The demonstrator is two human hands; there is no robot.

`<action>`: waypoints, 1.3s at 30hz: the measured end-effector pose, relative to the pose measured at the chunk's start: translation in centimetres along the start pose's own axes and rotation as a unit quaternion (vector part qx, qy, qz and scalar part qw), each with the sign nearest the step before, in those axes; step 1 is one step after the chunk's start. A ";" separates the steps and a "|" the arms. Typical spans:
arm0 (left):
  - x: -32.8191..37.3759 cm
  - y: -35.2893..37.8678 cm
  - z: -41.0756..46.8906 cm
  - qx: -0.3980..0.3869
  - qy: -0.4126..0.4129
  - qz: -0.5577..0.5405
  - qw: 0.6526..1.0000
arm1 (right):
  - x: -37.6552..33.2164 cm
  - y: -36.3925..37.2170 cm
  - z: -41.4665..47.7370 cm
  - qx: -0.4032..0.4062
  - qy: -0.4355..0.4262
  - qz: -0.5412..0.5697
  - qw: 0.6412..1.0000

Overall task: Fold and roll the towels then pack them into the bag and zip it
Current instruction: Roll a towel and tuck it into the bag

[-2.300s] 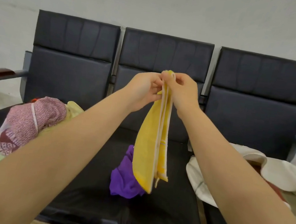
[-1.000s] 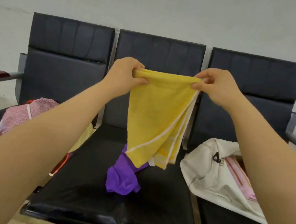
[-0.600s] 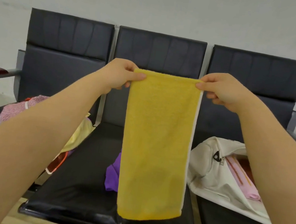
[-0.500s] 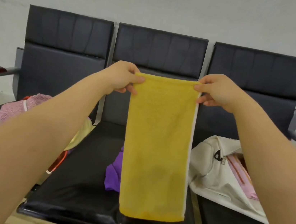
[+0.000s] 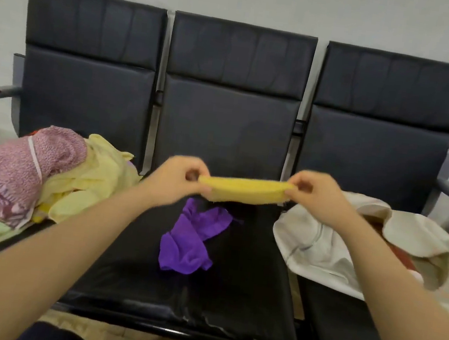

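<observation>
Head view: folded yellow terry towel (image 5: 244, 191) spans sideways between left hand (image 5: 177, 180) and right hand (image 5: 317, 197), each pinching one end.

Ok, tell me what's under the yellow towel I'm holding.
Beneath the yellow towel, stretched between left hand and right hand, a crumpled purple cloth lies on the middle black seat. The towel hides a strip of seat behind it.

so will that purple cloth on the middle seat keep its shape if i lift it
Probably not: the purple cloth lies crumpled in soft folds on the black seat, so it should hang limp. It looks thin, so likely light. Pushed, it would probably bunch, not roll.
</observation>
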State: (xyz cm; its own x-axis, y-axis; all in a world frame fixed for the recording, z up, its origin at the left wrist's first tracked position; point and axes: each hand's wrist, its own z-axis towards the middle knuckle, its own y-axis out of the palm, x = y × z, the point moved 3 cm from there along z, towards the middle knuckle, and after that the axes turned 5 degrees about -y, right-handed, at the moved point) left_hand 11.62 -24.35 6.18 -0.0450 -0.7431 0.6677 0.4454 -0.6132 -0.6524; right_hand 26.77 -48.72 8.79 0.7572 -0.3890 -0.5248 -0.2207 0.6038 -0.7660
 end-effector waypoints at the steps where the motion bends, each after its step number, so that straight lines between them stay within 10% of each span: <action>1: -1.4 1.7 -2.0 -0.042 -0.003 0.022 0.999 | 0.9 1.5 -1.7 -0.050 0.001 -0.014 0.999; 8: -7.0 11.4 -13.3 -0.254 -0.022 0.121 0.959 | 3.6 11.4 -11.1 -0.393 -0.038 -0.114 0.912; 18: -7.4 12.6 -14.5 -0.238 0.026 0.113 0.964 | 5.5 11.3 -13.8 -0.320 0.005 -0.059 0.946; 22: -6.3 12.1 -10.6 -0.218 -0.080 -0.008 0.973 | 4.9 12.4 -13.7 -0.355 -0.012 -0.068 0.932; 39: -7.4 26.9 7.7 -0.070 -0.313 0.245 0.915 | 5.8 15.7 -10.8 -0.513 0.029 0.014 0.858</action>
State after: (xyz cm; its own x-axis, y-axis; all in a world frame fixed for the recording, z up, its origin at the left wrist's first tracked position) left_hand 30.80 -33.28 -13.53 0.6706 -0.6655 0.3277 0.1529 -0.3083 -0.9389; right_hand 21.03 -49.04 -10.30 0.7167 -0.4369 -0.5436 -0.6866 -0.3053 -0.6599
